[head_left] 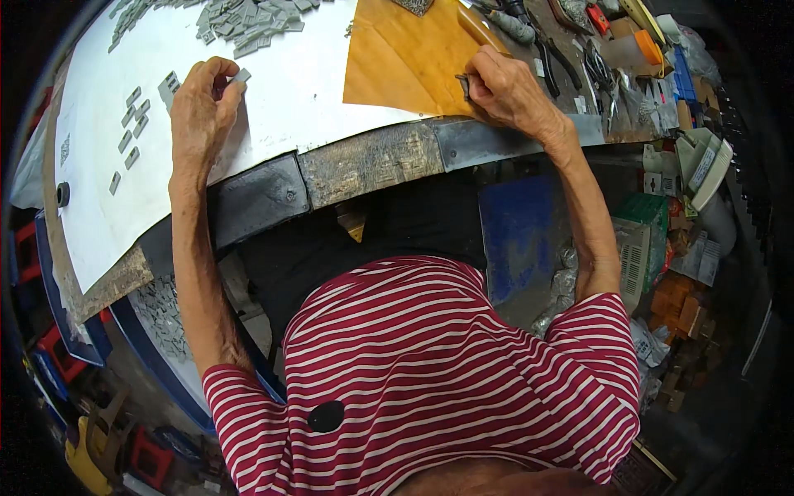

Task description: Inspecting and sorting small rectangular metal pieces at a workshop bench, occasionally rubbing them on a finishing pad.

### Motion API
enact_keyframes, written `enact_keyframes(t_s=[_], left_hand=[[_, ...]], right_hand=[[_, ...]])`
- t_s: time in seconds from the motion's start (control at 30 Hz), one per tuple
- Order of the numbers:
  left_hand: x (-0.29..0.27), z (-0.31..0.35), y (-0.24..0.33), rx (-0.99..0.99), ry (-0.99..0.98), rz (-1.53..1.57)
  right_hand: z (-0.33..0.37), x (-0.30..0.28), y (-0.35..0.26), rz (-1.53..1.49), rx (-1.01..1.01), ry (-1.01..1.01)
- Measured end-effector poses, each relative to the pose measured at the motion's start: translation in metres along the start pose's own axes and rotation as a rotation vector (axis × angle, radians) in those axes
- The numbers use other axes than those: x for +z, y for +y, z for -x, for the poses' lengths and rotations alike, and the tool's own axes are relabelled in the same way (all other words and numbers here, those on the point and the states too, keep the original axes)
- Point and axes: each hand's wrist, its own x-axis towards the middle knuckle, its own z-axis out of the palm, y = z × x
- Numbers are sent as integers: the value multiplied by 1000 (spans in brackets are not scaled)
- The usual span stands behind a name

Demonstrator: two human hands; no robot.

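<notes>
Above the white sheet (289, 83) on the bench, my left hand (203, 116) is closed in a pinch on a small flat grey piece (242, 75). Just left of it, several small grey slotted pieces (132, 116) lie in loose rows. A heap of similar grey pieces (248, 23) lies beyond this hand. My right hand (513, 89) is closed over the near right corner of an amber translucent sheet (405, 62). A short dark bit (464, 85) sticks out from its fingers; the rest is hidden.
Pliers (562, 62) and other hand tools crowd the bench's right side, near an orange-lidded container (633, 50). The bench's front edge has worn wood (372, 165) and dark metal plates (260, 198). Below left sits a blue-rimmed tray (165, 331) of grey pieces.
</notes>
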Motion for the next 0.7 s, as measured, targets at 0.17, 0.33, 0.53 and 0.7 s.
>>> enact_keyframes(t_s=[0.17,0.33,0.53,0.7], left_hand=[[-1,1,-1,-5,16,16],[0,0,-1,38,8,34],[-3,2,3,-16,24,144],[-5,6,18,13,80,360]], right_hand=[[-1,-7,-2,-159,95,35],[3,-13,0,-559,461,74],[-6,-23,-11,-1499,766,74],[-18,-17,-23,-1627,744,65]])
